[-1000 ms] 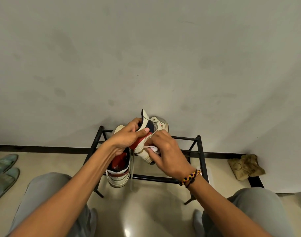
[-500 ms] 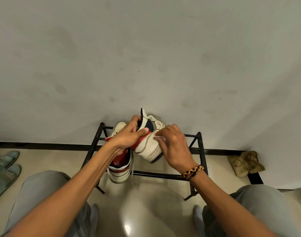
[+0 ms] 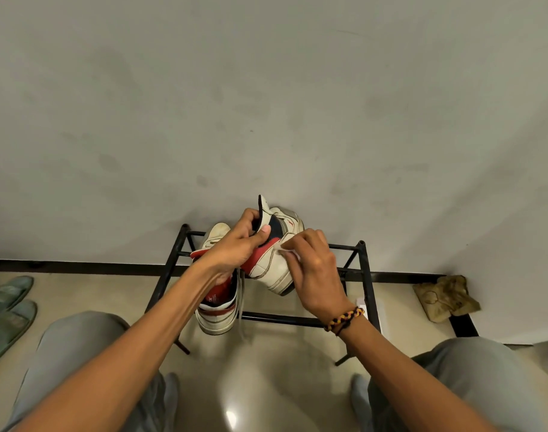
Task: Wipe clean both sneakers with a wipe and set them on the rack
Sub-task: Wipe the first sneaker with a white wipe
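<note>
My left hand (image 3: 238, 244) grips a white, red and navy high-top sneaker (image 3: 272, 263) by its tongue and collar, holding it tilted above the black metal rack (image 3: 364, 275). My right hand (image 3: 313, 269) pinches a small white wipe (image 3: 289, 251) and presses it against the sneaker's white side panel. The second sneaker (image 3: 218, 310) rests on the rack's left part, heel toward me, laces hanging down, partly hidden by my left forearm.
The rack stands against a grey wall. Green slippers (image 3: 7, 307) lie on the floor at far left. A crumpled tan cloth (image 3: 444, 297) sits at the wall base to the right. My knees in grey trousers frame the glossy floor below.
My right hand with the wipe has slid up the held sneaker's side, from near the sole to the upper panel. The left hand keeps its grip.
</note>
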